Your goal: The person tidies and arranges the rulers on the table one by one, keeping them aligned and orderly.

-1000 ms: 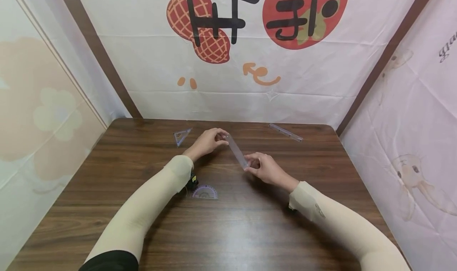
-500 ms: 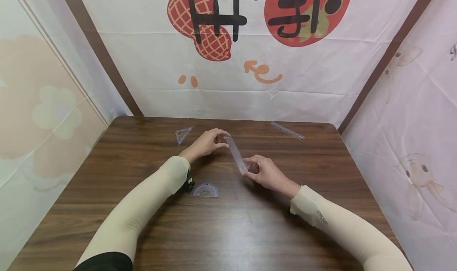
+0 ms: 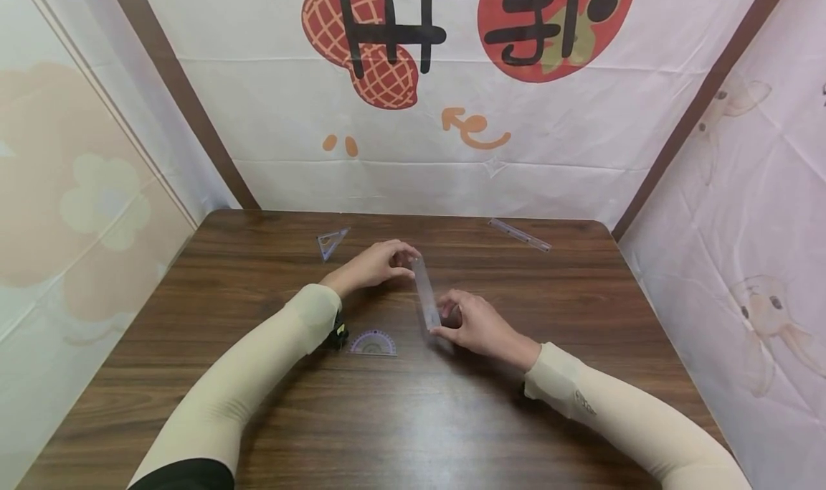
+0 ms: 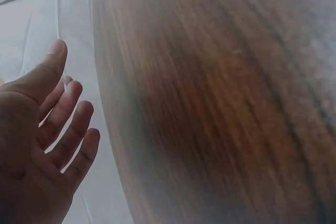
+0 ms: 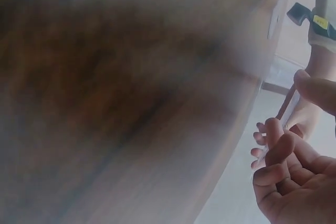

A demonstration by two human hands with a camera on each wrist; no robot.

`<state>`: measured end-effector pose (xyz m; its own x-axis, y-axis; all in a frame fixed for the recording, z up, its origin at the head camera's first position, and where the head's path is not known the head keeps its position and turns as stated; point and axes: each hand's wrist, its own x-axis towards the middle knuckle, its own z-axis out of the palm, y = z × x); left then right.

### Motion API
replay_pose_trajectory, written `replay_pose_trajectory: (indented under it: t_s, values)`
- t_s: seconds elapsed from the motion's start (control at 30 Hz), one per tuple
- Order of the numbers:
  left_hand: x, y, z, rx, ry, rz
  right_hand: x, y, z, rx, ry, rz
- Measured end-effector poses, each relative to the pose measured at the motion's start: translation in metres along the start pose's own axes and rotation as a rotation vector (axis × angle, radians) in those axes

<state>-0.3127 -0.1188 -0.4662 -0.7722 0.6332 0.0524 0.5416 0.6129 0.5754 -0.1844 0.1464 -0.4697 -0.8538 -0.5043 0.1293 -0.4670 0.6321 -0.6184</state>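
A clear straight ruler is held between my two hands just above the middle of the dark wooden table. My left hand pinches its far end. My right hand grips the near end with curled fingers. In the left wrist view the ruler shows as a thin pale edge running up from the thumb of my left hand. The right wrist view shows my right hand with thumb and bent fingers around the ruler.
A small clear protractor lies beside my left wrist. A clear set square lies at the back left. A second straight ruler lies at the back right. Cloth walls enclose the table on three sides.
The ruler has come down and toward me, turning to point more straight away from me. My right hand moved nearer and lower with it; my left hand shifted slightly.
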Motion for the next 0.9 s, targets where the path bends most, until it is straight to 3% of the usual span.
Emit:
replay_pose_trajectory:
  t_s: [0.27, 0.57, 0.9]
  values:
    - [-0.006, 0.0, 0.001, -0.009, -0.053, 0.025, -0.005, -0.009, 0.006, -0.026, -0.035, 0.038]
    - [-0.01, 0.0, 0.003, 0.001, -0.096, 0.043, -0.009, -0.019, 0.018, -0.12, -0.008, 0.097]
    - [-0.015, -0.003, 0.009, -0.006, -0.148, 0.047, -0.013, -0.026, 0.028, -0.196, -0.024, 0.097]
